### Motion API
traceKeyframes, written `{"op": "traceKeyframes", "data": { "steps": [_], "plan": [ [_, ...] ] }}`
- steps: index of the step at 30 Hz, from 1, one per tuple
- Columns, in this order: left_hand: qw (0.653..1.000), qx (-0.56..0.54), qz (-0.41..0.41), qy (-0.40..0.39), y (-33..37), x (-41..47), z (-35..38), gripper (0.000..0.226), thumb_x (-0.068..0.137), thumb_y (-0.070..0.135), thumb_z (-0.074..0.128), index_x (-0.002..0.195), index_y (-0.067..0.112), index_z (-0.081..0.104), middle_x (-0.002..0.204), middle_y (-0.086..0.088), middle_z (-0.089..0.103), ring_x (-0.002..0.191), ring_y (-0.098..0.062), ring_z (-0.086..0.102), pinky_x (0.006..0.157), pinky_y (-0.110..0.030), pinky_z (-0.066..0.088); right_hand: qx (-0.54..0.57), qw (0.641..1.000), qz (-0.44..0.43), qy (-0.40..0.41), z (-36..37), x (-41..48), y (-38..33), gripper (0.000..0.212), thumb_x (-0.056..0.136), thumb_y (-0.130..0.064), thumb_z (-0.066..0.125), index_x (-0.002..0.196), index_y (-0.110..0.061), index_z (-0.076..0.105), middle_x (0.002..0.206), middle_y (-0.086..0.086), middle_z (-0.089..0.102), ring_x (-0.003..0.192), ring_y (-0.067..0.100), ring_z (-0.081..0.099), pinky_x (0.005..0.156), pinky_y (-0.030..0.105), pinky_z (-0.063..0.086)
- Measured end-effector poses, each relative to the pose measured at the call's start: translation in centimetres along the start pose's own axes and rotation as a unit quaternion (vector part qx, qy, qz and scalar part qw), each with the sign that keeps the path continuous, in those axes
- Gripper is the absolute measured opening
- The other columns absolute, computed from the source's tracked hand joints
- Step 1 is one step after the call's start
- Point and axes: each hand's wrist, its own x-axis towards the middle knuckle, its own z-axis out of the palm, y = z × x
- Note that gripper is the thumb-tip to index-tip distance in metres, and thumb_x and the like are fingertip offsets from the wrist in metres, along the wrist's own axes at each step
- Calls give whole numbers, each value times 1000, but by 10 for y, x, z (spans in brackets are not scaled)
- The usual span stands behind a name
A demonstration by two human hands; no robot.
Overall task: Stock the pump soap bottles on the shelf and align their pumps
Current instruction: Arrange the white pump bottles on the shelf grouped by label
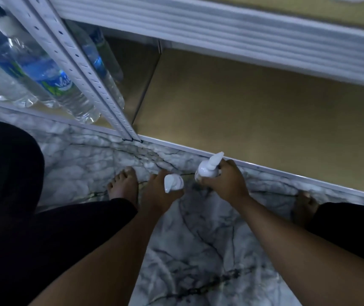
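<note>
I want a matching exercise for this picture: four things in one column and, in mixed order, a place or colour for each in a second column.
1. soap bottle in the left hand
2. soap bottle in the right hand
3. water bottles
4. floor

a. marble with grey veins
b. left of the upright post
c. nearer the shelf
d. nearer the bare foot

Pairs: 1-d, 2-c, 3-b, 4-a

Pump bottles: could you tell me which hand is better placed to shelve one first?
Probably right: right hand grips right bottle by the shelf edge; left hand and left bottle are farther back.
</note>
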Motion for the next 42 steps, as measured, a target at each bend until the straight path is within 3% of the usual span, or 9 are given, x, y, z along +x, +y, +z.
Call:
{"op": "traceKeyframes", "data": {
  "steps": [4, 7, 12, 17, 23, 27, 31, 35, 42],
  "plan": [
    [999, 7, 45, -26, 25, -19, -12, 79, 48, 67, 70, 112, 21, 68, 112, -3, 66, 107, -22, 61, 82, -27, 43, 12, 1000, -4, 17, -42, -29, -9, 63, 63, -41, 86, 119, -25, 65, 108, -2, 60, 95, 19, 60, 76, 29, 44],
    [997, -39, 70, -23, 65, -38, -33, 40, 58, 37, 87, 88, 28, 63, 89, 9, 65, 89, -13, 64, 67, -16, 42, 24, 999, -17, 35, -79, -51, -24, 62, 59, -42, 86, 117, -31, 64, 108, -6, 67, 94, 17, 65, 78, 31, 51],
    [990, -45, 132, -6, 148, -82, -93, 32, 69, 31, 84, 70, 26, 52, 72, 13, 55, 71, -11, 54, 58, -22, 40, 51, 996, -52, 58, -144, -97, -71, 48, 65, -30, 87, 106, -30, 62, 95, -14, 70, 86, 9, 67, 77, 25, 52],
    [970, -57, 234, 29, 212, -126, -168, 55, 61, 42, 86, 109, 27, 62, 97, 8, 67, 98, -14, 64, 77, -24, 44, 126, 982, -127, 57, -202, -139, -124, 49, 72, -18, 87, 113, -21, 61, 105, -5, 70, 92, 9, 67, 75, 18, 52],
    [929, -192, 310, 61, 258, -175, -232, 54, 79, 14, 85, 124, 17, 56, 110, 1, 70, 102, -10, 68, 75, -15, 55, 254, 947, -184, 65, -249, -181, -189, 41, 75, -23, 84, 110, -27, 64, 108, 1, 71, 98, 17, 70, 89, 45, 59],
    [905, -300, 294, 71, 269, -198, -233, 27, 82, 27, 80, 105, 24, 67, 97, 2, 72, 93, -15, 69, 76, -26, 55, 303, 931, -203, 29, -264, -206, -212, 43, 78, -18, 82, 118, -22, 66, 111, 4, 73, 99, 20, 72, 89, 41, 59],
    [887, -410, 212, 23, 264, -212, -206, 46, 61, 54, 77, 102, 34, 73, 99, -5, 75, 95, -29, 72, 88, -54, 59, 339, 924, -177, 14, -258, -215, -210, 51, 70, -32, 85, 115, -16, 67, 108, 6, 75, 95, 19, 73, 79, 35, 59],
    [881, -443, 168, 8, 269, -222, -192, 49, 71, 49, 80, 107, 16, 72, 99, -12, 77, 92, -29, 74, 86, -49, 59, 431, 896, -105, 22, -239, -215, -197, 83, 49, -51, 92, 111, 0, 69, 105, 17, 75, 101, 36, 71, 96, 56, 53],
    [887, -428, 171, -35, 276, -230, -191, 58, 76, 61, 63, 116, 19, 63, 101, -18, 75, 86, -35, 76, 80, -50, 62, 539, 836, -97, 22, -240, -219, -199, 69, 70, -56, 71, 123, -12, 62, 109, 15, 72, 98, 30, 71, 88, 49, 58]
  ]
}}
